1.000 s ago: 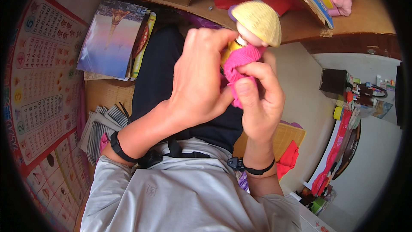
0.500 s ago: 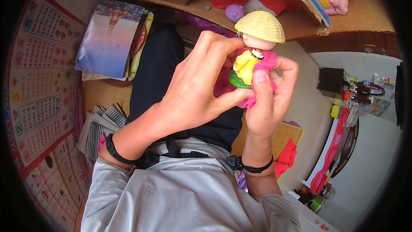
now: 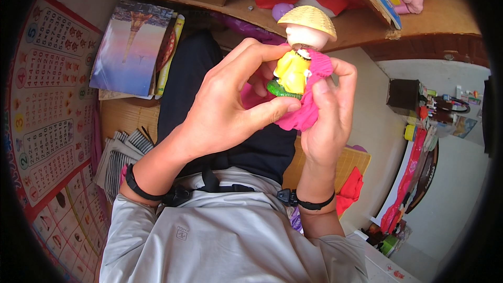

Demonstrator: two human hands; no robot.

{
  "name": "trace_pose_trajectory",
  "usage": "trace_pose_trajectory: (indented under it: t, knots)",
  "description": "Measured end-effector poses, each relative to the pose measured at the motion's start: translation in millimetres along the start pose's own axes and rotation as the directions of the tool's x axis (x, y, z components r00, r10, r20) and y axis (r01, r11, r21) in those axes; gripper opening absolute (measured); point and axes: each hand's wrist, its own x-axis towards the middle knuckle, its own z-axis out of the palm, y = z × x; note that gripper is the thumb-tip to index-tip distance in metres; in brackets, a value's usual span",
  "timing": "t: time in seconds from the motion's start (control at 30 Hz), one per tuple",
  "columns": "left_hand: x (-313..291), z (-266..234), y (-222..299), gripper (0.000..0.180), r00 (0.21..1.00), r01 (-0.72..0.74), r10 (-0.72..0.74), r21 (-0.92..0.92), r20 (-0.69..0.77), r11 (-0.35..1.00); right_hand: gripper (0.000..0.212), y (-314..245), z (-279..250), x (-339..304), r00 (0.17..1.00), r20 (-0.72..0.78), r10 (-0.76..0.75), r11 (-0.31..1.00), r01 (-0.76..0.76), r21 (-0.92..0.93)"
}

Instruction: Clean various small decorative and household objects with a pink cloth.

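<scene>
Curling the fingers of the left hand [image 3: 222, 94] around the yellow-robed figurine [image 3: 292, 71], gripping the pink cloth [image 3: 301, 119] in the closed fingers of the right hand [image 3: 330, 114], bunching it behind the figurine, leaving the front uncovered, apparently being midway with work remaining, and holding the domed hat [image 3: 307, 20] just beyond the fingertips.

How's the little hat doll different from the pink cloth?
The hat doll has yellow clothes and a green base; the pink cloth is bright pink. The hat doll has a clear figure shape, while the pink cloth is bunched into folds. Both are between the left hand and right hand.
</scene>
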Motion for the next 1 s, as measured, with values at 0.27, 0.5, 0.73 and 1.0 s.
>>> trace_pose_trajectory:
  t: [0.27, 0.5, 0.73, 1.0]
  knots:
    - [-1.4, -0.1, -5.2, 0.068, 0.955, -0.274, 0.297, 0.332, -0.019, 0.903, 0.027, -3.9, -9.4, 4.6, 0.989, 0.148, 0.002, 0.999, 0.004, -0.040]
    - [-2.6, -6.1, -4.2, 0.062, 0.993, -0.100, 0.101, 0.020, -0.067, 0.995, 0.027, -6.4, -12.3, 6.3, 0.971, 0.236, 0.048, 0.998, -0.040, -0.040]
    - [0.9, -12.7, -22.9, 0.053, 0.995, 0.102, -0.086, -0.442, 0.054, 0.891, 0.022, 8.6, -17.6, 4.5, 0.980, 0.191, 0.051, 0.994, -0.031, -0.107]
    - [16.7, -10.0, -21.9, 0.043, 0.946, 0.312, -0.322, -0.352, 0.030, 0.883, 0.022, 12.6, -13.4, -2.1, 0.953, 0.144, -0.266, 0.817, 0.302, -0.491]
